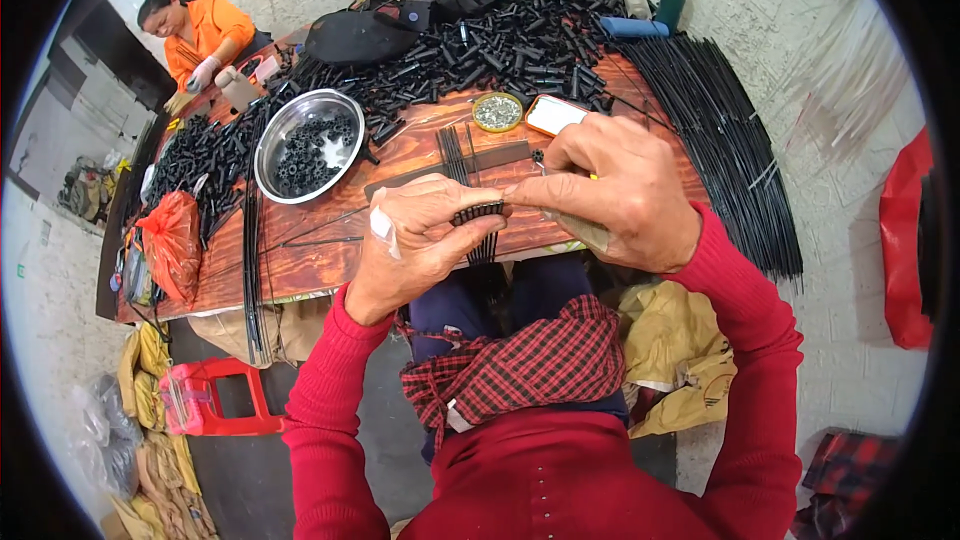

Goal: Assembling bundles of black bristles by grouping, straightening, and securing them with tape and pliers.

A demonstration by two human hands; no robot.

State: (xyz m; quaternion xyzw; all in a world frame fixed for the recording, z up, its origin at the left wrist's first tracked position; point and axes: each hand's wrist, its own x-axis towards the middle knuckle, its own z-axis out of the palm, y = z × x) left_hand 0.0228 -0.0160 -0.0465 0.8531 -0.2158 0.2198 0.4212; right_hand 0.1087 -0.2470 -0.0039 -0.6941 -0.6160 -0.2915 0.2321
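Observation:
My left hand [420,230], with a white patch on its back, pinches a row of thin black rods [457,155] between thumb and fingers. A dark ribbed band of rod pieces [478,212] shows in that grip, and the rods stick out above and below it. Close on the right, my right hand [625,195] is closed, its outstretched thumb or finger tip meeting the left thumb at the end of the row. A small dark part [538,155] shows beside its curled fingers. Whatever else it holds is hidden, apart from a bit of yellow at the palm.
On the wooden table [330,260] stand a metal bowl [265,155] of small black rings, a round dish of small metal parts [498,112] and a white-topped box [555,115]. Black tubular parts [480,50] heap behind; long black rods [715,130] lie right. A person in orange [215,30] sits far left.

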